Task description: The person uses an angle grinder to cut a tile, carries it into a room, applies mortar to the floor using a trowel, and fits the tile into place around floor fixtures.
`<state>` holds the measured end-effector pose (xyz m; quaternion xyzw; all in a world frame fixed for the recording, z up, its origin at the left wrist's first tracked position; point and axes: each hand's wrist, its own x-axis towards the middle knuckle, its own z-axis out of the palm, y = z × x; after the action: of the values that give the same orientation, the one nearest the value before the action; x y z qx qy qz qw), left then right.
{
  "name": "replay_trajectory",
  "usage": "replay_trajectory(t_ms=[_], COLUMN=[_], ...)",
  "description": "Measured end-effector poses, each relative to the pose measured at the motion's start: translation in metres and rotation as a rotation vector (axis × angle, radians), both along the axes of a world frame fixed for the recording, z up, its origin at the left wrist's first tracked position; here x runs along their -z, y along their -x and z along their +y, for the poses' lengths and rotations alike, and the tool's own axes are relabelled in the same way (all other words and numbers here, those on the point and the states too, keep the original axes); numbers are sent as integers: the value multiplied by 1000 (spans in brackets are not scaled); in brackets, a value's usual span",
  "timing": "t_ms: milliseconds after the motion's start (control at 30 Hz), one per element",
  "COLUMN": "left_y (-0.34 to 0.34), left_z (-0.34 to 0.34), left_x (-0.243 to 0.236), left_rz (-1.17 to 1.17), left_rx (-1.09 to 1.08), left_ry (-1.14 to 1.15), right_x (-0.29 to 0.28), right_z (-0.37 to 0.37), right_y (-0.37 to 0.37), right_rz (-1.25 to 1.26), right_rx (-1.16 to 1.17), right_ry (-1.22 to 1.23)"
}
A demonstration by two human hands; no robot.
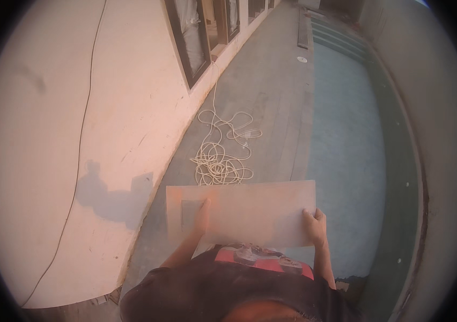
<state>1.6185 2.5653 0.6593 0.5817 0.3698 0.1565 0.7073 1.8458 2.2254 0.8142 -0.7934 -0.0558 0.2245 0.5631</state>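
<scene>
I hold a pale rectangular board [255, 212] level in front of my torso, with a narrow rectangular cut or mark near its left end. My left hand [203, 217] grips the board beside that rectangle, its fingertips partly hard to make out. My right hand [315, 225] is closed round the board’s right edge, thumb on top. The board hides part of the walkway below.
A tangled white cord [220, 163] lies on the grey walkway [271, 107]. A pink-white wall [51, 161] with windows and a dark hanging cable runs along the left. A pool [346, 134] with steps at its far end and a curved wall [437, 134] border the right.
</scene>
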Motion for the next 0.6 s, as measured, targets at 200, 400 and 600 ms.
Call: replay_trajectory(t_ms=[200,400,600], left_y=[-229,-454,-645], left_z=[65,117,204], left_x=[-77,-45,-21], left_rz=[-127,-126,-218], left_rx=[-56,-59,-148], left_ry=[297,321,349], right_x=[-55,-46,-78], right_z=[66,116,223], right_y=[-182,-397,-610], right_rz=[-103,-171,-254], right_rx=[51,29,-85], right_ry=[-70,-43,-65])
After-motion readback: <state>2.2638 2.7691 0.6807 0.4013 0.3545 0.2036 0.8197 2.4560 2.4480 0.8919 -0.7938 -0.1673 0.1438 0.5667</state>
